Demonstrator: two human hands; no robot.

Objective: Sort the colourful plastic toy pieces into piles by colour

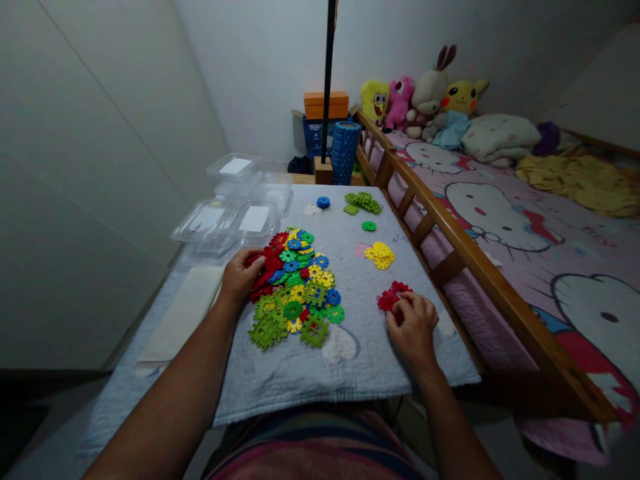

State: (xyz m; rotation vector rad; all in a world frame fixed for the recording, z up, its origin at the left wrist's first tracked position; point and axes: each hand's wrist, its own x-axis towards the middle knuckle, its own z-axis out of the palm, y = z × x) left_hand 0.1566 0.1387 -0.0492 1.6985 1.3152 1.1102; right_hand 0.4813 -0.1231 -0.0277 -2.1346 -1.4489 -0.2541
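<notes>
A mixed pile of plastic snowflake pieces (294, 287) in red, green, yellow and blue lies on a grey quilted cloth (350, 360). My left hand (240, 275) rests on the pile's left edge, fingers curled over red pieces. My right hand (414, 325) sits at a small heap of red pieces (391, 297), fingers closed on a red piece. Sorted groups lie farther off: yellow pieces (381, 255), green pieces (363, 203), a single green piece (369, 226) and a blue piece (323, 202).
Clear plastic containers with lids (235, 213) stand at the back left. A wooden bed rail (450, 247) runs along the right, with a patterned bedsheet and plush toys (425, 93) behind. A black pole (327, 80), blue foam roller (345, 152) and orange box (325, 105) stand at the back.
</notes>
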